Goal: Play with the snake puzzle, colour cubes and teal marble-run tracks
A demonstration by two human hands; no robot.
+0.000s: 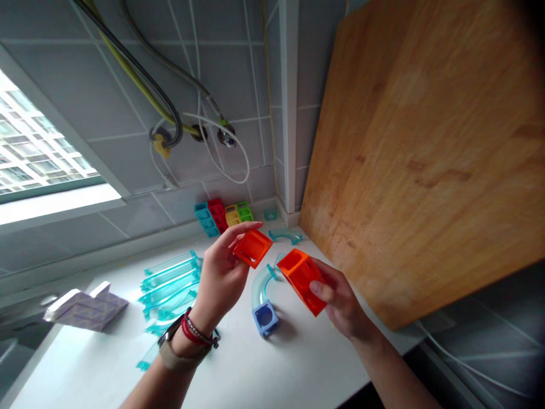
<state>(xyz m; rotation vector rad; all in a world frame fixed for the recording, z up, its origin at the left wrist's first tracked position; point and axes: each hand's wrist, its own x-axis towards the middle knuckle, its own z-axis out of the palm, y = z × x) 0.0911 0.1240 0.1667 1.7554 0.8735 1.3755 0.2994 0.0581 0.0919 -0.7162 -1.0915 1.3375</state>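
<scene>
My left hand grips an orange hollow toy block between thumb and fingers, its open side facing me. In my right hand is a longer orange hollow block, tilted, with round openings in its sides. The two orange pieces are apart, held above the white countertop. Below and between my hands sits a blue cube block with a round hole on top. Touching or right behind it is a clear teal curved track piece, partly hidden by my left hand.
Clear teal track pieces lie stacked left of my left arm. Blue, red, yellow and green blocks stand by the tiled wall. Another curved track lies near the corner. A patterned paper box is far left; a large wooden board leans at right.
</scene>
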